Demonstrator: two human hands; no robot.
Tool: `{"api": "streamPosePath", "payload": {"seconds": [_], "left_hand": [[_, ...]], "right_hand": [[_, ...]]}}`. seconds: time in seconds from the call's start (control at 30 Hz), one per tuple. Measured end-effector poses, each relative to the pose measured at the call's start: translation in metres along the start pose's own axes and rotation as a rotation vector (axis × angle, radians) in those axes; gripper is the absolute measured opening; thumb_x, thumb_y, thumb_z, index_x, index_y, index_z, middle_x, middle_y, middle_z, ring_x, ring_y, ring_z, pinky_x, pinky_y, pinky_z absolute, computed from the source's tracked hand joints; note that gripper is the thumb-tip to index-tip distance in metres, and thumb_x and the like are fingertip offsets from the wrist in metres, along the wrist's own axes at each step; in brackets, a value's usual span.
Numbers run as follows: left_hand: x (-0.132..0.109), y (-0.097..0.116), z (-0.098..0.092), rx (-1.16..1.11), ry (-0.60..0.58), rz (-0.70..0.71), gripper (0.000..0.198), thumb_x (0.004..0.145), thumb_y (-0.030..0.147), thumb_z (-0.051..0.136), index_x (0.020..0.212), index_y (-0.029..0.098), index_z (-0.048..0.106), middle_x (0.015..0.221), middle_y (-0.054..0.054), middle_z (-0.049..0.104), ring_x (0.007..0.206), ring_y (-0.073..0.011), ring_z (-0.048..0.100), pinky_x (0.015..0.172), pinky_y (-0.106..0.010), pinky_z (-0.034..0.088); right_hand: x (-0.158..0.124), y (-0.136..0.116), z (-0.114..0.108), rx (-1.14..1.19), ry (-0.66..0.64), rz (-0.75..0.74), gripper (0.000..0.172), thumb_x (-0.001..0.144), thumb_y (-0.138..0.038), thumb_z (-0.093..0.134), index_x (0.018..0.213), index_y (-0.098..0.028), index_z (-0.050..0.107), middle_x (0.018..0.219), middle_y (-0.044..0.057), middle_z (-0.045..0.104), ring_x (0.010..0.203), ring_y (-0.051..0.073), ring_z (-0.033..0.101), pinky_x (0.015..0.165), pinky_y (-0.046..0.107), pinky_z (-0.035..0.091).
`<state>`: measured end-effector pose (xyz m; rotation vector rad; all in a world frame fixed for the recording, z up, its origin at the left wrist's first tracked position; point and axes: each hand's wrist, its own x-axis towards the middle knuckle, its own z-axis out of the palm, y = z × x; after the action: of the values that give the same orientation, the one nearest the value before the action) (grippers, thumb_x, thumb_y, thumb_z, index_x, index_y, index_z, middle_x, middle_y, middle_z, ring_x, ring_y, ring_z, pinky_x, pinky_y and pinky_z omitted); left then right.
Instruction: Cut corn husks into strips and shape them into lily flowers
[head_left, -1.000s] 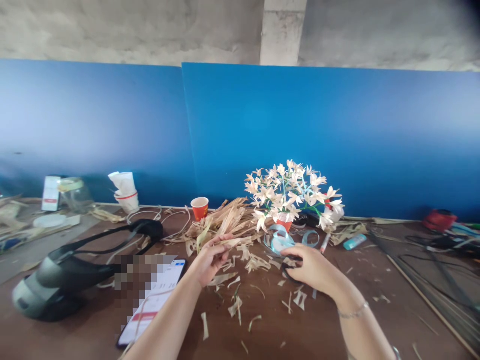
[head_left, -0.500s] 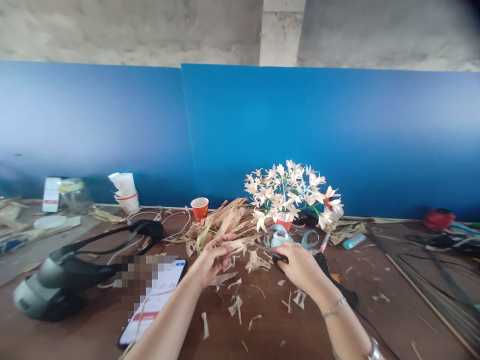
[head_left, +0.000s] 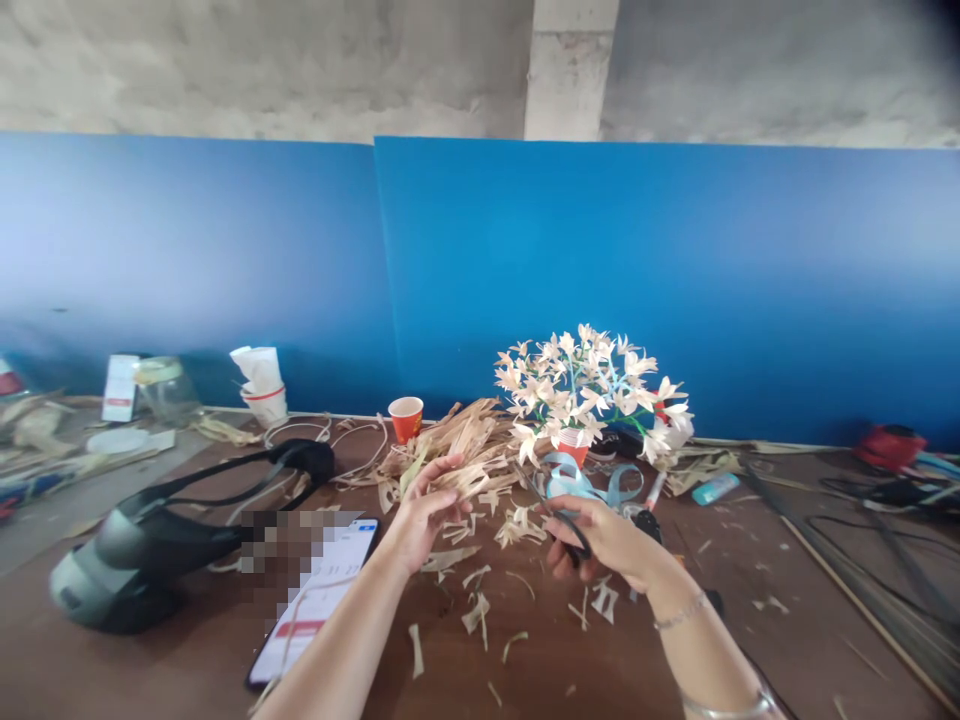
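R hand (head_left: 604,545) now tips slim black-handled steel scissors (head_left: 559,515) up, was flatter a sec ago, fingers closed round grips; L hand (head_left: 427,515) narrow, pinching pale dried husk strip (head_left: 457,482); pale blue ribbon (head_left: 577,487) just past R hand

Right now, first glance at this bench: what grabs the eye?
A spray of pale flowers in a red cup stands at the back of the brown table, against a bright blue wall panel. In front of it, the right hand holds dark scissors, and the left hand grips dried husk strips.
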<state>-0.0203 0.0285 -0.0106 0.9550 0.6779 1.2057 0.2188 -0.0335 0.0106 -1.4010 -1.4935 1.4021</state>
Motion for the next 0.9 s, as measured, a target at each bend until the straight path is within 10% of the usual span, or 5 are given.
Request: {"api": "streamPosePath", "payload": {"seconds": [0.2, 0.5, 0.9], "left_hand": [[0.004, -0.003, -0.003, -0.026, 0.038, -0.016, 0.038, 0.059, 0.017, 0.071, 0.096, 0.018, 0.063, 0.071, -0.001, 0.066, 0.060, -0.0116, 0.061, 0.050, -0.018, 0.041], [0.000, -0.005, 0.007, 0.083, 0.007, 0.040, 0.032, 0.056, 0.019, 0.076, 0.087, 0.016, 0.069, 0.084, -0.004, 0.069, 0.071, -0.0157, 0.063, 0.068, -0.024, 0.047], [-0.009, -0.004, 0.020, 0.237, -0.254, -0.045, 0.046, 0.058, 0.020, 0.076, 0.102, 0.018, 0.065, 0.083, -0.006, 0.067, 0.065, -0.0140, 0.057, 0.059, -0.023, 0.041]], "right_hand": [[-0.006, -0.007, -0.008, 0.054, -0.059, 0.015, 0.043, 0.067, -0.040, 0.068, 0.102, -0.015, 0.057, 0.077, 0.006, 0.070, 0.041, 0.007, 0.058, 0.030, 0.012, 0.015], [0.000, -0.010, 0.010, 0.189, -0.057, -0.124, 0.038, 0.061, -0.036, 0.074, 0.090, -0.019, 0.056, 0.078, 0.001, 0.066, 0.069, 0.013, 0.063, 0.059, 0.021, 0.047], [0.020, 0.006, 0.055, -0.052, 0.453, -0.667, 0.018, 0.073, -0.020, 0.059, 0.091, -0.018, 0.054, 0.075, 0.001, 0.058, 0.067, 0.014, 0.056, 0.060, 0.024, 0.046]]}}
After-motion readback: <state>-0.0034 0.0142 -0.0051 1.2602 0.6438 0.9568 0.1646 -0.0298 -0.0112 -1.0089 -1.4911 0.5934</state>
